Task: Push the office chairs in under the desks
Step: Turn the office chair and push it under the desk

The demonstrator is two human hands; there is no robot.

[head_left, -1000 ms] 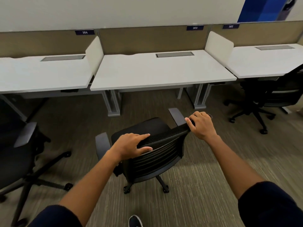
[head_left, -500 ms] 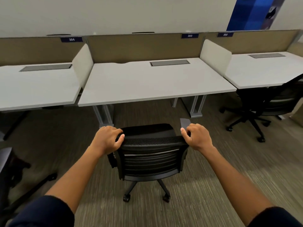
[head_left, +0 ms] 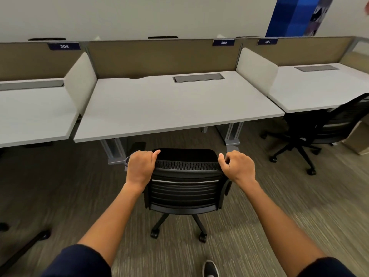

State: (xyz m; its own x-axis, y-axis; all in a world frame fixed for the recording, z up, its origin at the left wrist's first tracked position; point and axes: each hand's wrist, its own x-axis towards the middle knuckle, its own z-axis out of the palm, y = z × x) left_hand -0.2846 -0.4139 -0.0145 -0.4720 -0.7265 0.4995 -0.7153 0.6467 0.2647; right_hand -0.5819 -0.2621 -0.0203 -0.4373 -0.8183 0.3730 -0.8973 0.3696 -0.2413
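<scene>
A black office chair [head_left: 184,188] stands square to the middle desk [head_left: 175,108], marked 303, its backrest facing me. Its seat front is just short of the desk's front edge, near the desk legs. My left hand [head_left: 140,166] grips the backrest's top left corner, and my right hand [head_left: 237,166] grips the top right corner. Both arms are stretched forward. A second black chair [head_left: 327,128] sits at the right desk [head_left: 319,90], turned at an angle and partly under it.
Grey divider panels [head_left: 81,80] stand between the desks, with a tan partition behind. A leg of a third chair [head_left: 26,246] shows at the lower left. A cardboard box [head_left: 359,138] rests on the floor at the far right. My shoe [head_left: 210,269] is on the carpet.
The chair has turned from an angle to face the desk squarely and has rolled forward toward it. My hands shifted to the backrest's two top corners, and I stepped closer.
</scene>
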